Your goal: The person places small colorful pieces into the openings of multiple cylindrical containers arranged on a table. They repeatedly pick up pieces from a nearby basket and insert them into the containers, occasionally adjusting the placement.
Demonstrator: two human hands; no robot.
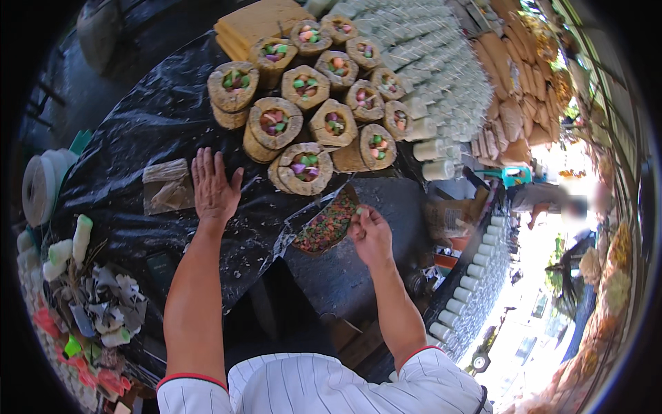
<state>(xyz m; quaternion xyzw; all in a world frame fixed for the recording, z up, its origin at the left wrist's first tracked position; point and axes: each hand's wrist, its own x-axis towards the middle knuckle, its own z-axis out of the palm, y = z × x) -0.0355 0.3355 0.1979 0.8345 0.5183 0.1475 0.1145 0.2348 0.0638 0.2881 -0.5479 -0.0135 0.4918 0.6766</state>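
Observation:
My left hand point(213, 188) lies flat, fingers spread, on the black plastic sheet point(148, 127), beside a small clear bag point(167, 186). My right hand point(370, 231) pinches a small green piece over an open bag of coloured candies point(325, 226). Beyond both hands stand several round brown cups point(305, 168) packed together, each with pink, green and purple pieces inside.
Rows of pale cylinders point(441, 76) run along the right, more line a lower ledge point(469, 283). Brown flat slabs point(255, 21) sit at the back. A tape roll point(40, 188) and scraps with coloured bits point(96, 310) lie at left. A person point(552, 203) stands far right.

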